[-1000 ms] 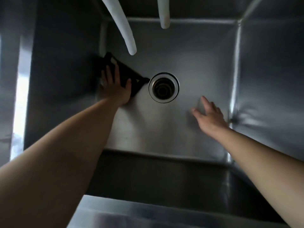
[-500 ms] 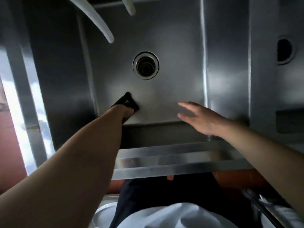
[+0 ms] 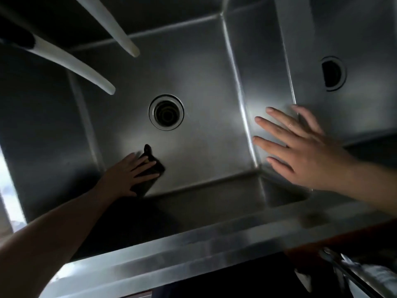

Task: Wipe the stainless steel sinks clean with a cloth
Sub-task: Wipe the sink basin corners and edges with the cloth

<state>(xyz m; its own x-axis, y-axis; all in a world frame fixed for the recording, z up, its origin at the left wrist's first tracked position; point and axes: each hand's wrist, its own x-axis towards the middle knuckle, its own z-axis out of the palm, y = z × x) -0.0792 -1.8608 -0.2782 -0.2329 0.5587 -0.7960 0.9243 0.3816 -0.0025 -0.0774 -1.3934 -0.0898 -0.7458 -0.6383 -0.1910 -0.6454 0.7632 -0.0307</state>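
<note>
two bare hands reach into a deep stainless steel sink (image 3: 193,67) seen from above. left hand (image 3: 126,174) lies flat, fingers nearly straight, pressing a dark cloth (image 3: 153,168) onto the sink floor near the front left corner, just short of the front wall. the cloth is touching the floor and sits well apart from the round drain (image 3: 166,112) at the middle. so the left grip is flat on the cloth rather than curled round it. right hand (image 3: 300,151) is held out with fingers spread and straight, holding nothing, over the right wall of this sink; whether it touches the metal cannot be told. a second sink (image 3: 354,104) with its own drain hole lies beyond the dividing wall on the right. two pale hoses (image 3: 86,67) hang in from the upper left. judged step: wiping the floor of the left sink. the next move likely calls for steady downward pressure while sweeping the cloth along the front edge toward the right corner, then the walls.
</note>
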